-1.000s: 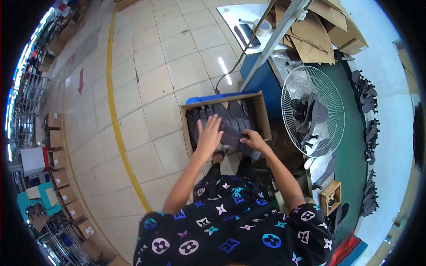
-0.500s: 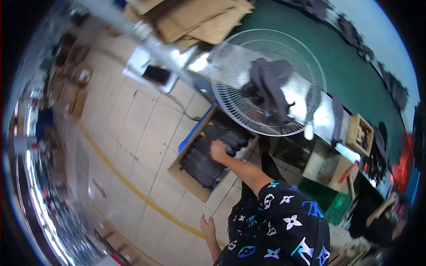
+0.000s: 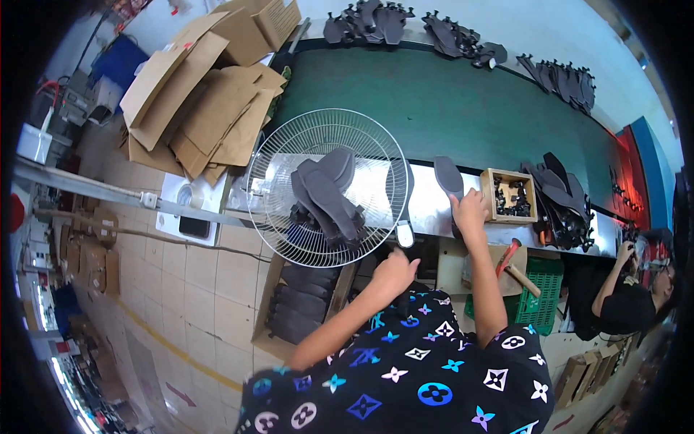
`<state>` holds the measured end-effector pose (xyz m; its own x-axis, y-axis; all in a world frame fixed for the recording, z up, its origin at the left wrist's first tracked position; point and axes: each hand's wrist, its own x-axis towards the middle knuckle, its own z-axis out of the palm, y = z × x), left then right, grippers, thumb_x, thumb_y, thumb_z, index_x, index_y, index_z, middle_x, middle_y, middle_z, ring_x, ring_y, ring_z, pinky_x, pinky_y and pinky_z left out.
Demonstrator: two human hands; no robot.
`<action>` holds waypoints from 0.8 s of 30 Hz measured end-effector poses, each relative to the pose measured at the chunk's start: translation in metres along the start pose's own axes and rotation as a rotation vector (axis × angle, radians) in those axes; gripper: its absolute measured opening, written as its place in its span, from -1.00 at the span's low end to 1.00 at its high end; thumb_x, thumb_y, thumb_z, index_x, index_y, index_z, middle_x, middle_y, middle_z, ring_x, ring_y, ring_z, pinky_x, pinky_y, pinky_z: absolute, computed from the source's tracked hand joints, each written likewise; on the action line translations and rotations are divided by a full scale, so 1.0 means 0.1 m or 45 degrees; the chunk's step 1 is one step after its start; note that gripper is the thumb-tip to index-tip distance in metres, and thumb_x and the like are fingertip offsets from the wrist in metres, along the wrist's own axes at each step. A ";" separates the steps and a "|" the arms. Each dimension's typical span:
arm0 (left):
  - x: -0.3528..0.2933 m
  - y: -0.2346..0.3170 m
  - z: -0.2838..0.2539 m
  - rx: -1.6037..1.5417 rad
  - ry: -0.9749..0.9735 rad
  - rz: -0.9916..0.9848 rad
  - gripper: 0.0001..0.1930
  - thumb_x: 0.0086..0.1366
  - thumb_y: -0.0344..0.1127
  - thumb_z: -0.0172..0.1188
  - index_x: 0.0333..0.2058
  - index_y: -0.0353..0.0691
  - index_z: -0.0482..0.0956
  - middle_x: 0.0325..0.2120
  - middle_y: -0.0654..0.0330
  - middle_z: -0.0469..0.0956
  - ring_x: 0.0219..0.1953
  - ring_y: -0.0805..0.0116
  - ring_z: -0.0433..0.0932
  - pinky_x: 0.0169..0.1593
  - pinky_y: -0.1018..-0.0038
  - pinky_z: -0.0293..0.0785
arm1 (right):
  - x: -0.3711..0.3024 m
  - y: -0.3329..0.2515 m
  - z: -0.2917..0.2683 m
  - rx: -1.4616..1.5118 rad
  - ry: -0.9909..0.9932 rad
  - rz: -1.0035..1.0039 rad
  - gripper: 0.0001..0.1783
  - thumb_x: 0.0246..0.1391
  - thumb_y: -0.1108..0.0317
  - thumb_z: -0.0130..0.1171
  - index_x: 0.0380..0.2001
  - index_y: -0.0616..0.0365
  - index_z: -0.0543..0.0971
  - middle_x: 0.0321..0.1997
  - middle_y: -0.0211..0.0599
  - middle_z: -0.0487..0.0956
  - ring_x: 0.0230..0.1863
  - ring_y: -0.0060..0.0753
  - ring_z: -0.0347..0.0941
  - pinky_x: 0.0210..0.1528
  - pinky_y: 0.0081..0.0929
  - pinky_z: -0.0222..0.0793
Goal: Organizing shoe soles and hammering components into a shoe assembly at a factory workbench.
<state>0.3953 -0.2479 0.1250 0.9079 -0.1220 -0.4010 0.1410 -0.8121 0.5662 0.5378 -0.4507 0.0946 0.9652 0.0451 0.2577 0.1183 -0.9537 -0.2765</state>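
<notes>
My right hand (image 3: pixel 471 211) is at the near edge of the bench, closed on the lower end of a dark grey shoe sole (image 3: pixel 448 176). The sole points away from me over the metal strip. My left hand (image 3: pixel 394 276) is in front of the bench, thumb apart, with no held thing visible. Beyond it lies a dark, narrow piece with a white end (image 3: pixel 405 234). A round wire cage (image 3: pixel 329 110) stands to the left, with grey soles (image 3: pixel 324 189) showing within its outline. Below, a cardboard box (image 3: pixel 263 338) contains rows of grey soles (image 3: pixel 298 298).
A wooden tray (image 3: pixel 533 195) contains small black parts. Right of it are piled soles (image 3: pixel 560 195). A red-headed hammer (image 3: pixel 520 276) lies above a green crate (image 3: pixel 546 289). Flattened cardboard (image 3: pixel 224 123) is stacked left of the green bench top (image 3: pixel 412 94). Another person (image 3: pixel 625 300) sits at right.
I have turned from the floor box toward the bench. My right hand has left the box's soles and now grips a sole at the bench. My left hand has risen to the bench's front.
</notes>
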 end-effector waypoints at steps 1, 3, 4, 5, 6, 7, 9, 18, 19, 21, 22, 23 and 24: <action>0.17 0.12 0.21 0.149 0.074 -0.054 -0.36 0.31 0.06 0.03 0.09 -0.45 0.30 -0.27 -0.21 0.49 -0.29 -0.14 0.58 -0.16 0.16 0.53 | -0.11 0.20 0.20 -0.058 0.000 0.191 -0.46 0.05 0.10 0.24 -0.12 0.37 0.41 -0.22 0.14 0.54 -0.18 0.12 0.49 -0.13 -0.09 0.41; 0.47 0.23 0.38 0.082 0.142 -0.181 -0.26 0.28 0.06 0.08 0.16 -0.48 0.08 -0.13 -0.36 0.35 -0.17 -0.26 0.51 -0.08 0.05 0.47 | -0.14 0.26 0.31 -0.092 0.016 0.401 -0.41 -0.02 0.12 0.32 -0.12 0.39 0.38 -0.21 0.20 0.53 -0.15 0.21 0.46 -0.08 -0.04 0.38; 0.61 0.20 0.37 -0.164 0.105 -0.211 -0.23 0.22 -0.07 0.22 0.13 -0.53 0.03 -0.05 -0.44 0.26 -0.06 -0.25 0.46 -0.01 0.10 0.43 | -0.14 0.25 0.26 0.070 -0.158 0.537 -0.38 -0.06 0.17 0.35 -0.10 0.43 0.34 -0.13 0.21 0.48 -0.08 0.22 0.43 -0.04 -0.05 0.37; 0.71 0.06 0.48 -0.143 0.101 -0.196 -0.23 0.22 -0.07 0.22 0.13 -0.53 0.03 -0.05 -0.44 0.26 -0.06 -0.25 0.46 -0.01 0.10 0.43 | -0.13 0.24 0.21 0.235 -0.332 0.664 -0.35 -0.09 0.23 0.39 -0.09 0.46 0.30 -0.06 0.22 0.44 -0.02 0.24 0.40 0.01 -0.06 0.36; 0.80 -0.18 0.65 -0.265 0.380 0.006 -0.24 0.16 -0.17 0.30 0.10 -0.50 0.04 -0.13 -0.38 0.33 -0.16 -0.11 0.52 -0.11 0.15 0.47 | -0.13 0.27 0.22 0.365 -0.336 0.630 -0.39 -0.11 0.28 0.40 -0.12 0.44 0.31 -0.02 0.23 0.40 -0.01 0.31 0.38 0.01 -0.07 0.37; 0.86 -0.41 0.80 -0.391 0.651 0.204 -0.24 0.10 -0.27 0.38 0.08 -0.46 0.05 -0.20 -0.33 0.40 -0.27 0.03 0.58 -0.20 0.19 0.51 | -0.14 0.24 0.23 0.374 -0.328 0.641 -0.39 -0.11 0.28 0.40 -0.12 0.44 0.31 -0.02 0.23 0.40 -0.01 0.31 0.38 0.01 -0.07 0.37; 0.94 -0.58 0.89 -0.702 0.554 0.056 -0.27 0.04 -0.38 0.42 -0.04 -0.36 0.00 -0.41 0.02 0.49 -0.58 0.38 0.51 -0.55 0.49 0.45 | -0.16 0.25 0.27 0.386 -0.193 0.513 -0.38 -0.11 0.28 0.40 -0.11 0.41 0.31 -0.05 0.22 0.43 -0.01 0.31 0.39 -0.01 -0.06 0.38; 0.55 -0.16 0.29 -1.526 -0.264 -0.308 -0.64 0.19 -0.17 0.16 -0.17 -0.25 0.29 -0.36 0.17 0.44 -0.42 0.40 0.52 -0.41 0.48 0.57 | -0.40 0.46 0.08 1.294 -0.784 0.726 -0.79 0.19 0.22 0.14 -0.33 0.15 0.54 -0.43 -0.47 0.55 -0.41 -0.50 0.45 -0.39 -0.57 0.36; 0.48 -0.14 0.17 -1.580 -0.328 -0.323 -0.69 0.23 -0.17 0.05 -0.16 -0.24 0.31 -0.44 0.22 0.38 -0.39 0.32 0.53 -0.35 0.38 0.58 | -0.48 0.38 -0.05 1.594 -0.670 0.822 -0.76 0.23 0.23 0.07 -0.27 0.22 0.51 -0.30 -0.34 0.56 -0.30 -0.45 0.48 -0.33 -0.47 0.42; 0.35 -0.14 0.09 -2.013 -0.415 -0.310 -0.66 0.21 -0.15 0.02 -0.13 -0.24 0.31 -0.40 0.16 0.37 -0.39 0.23 0.51 -0.35 0.29 0.56 | -0.60 0.23 -0.30 1.885 -0.554 0.901 -0.73 0.26 0.25 0.01 -0.21 0.28 0.49 -0.18 -0.20 0.57 -0.20 -0.40 0.51 -0.27 -0.36 0.47; 0.27 -0.10 0.05 -2.158 -0.432 -0.323 -0.68 0.20 -0.22 -0.03 -0.12 -0.25 0.31 -0.33 0.13 0.39 -0.39 0.21 0.47 -0.33 0.28 0.49 | -0.66 0.17 -0.44 2.038 -0.558 0.867 -0.71 0.28 0.27 -0.04 -0.14 0.33 0.44 -0.01 -0.08 0.50 -0.02 -0.31 0.46 -0.12 -0.23 0.47; 0.21 -0.14 0.08 -2.165 -0.435 -0.311 -0.68 0.20 -0.22 -0.03 -0.12 -0.25 0.31 -0.33 0.13 0.39 -0.39 0.21 0.47 -0.33 0.28 0.49 | -0.74 0.11 -0.54 2.194 -0.559 0.830 -0.68 0.30 0.29 -0.09 -0.07 0.38 0.39 0.16 0.04 0.42 0.15 -0.21 0.41 0.04 -0.09 0.47; 0.13 -0.18 0.12 -2.256 -0.537 -0.151 -0.67 0.18 -0.27 -0.05 -0.09 -0.26 0.30 -0.30 0.12 0.39 -0.37 0.24 0.45 -0.33 0.31 0.46 | -0.83 0.04 -0.63 2.594 -0.633 0.769 -0.62 0.29 0.34 -0.13 0.03 0.45 0.33 0.29 0.15 0.27 0.30 -0.04 0.25 0.26 0.06 0.27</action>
<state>0.4001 -0.2415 0.1007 0.7537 -0.4629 -0.4664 0.6494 0.6338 0.4203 0.4434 -0.4766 0.1301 0.8954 0.3158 -0.3139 -0.4452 0.6422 -0.6240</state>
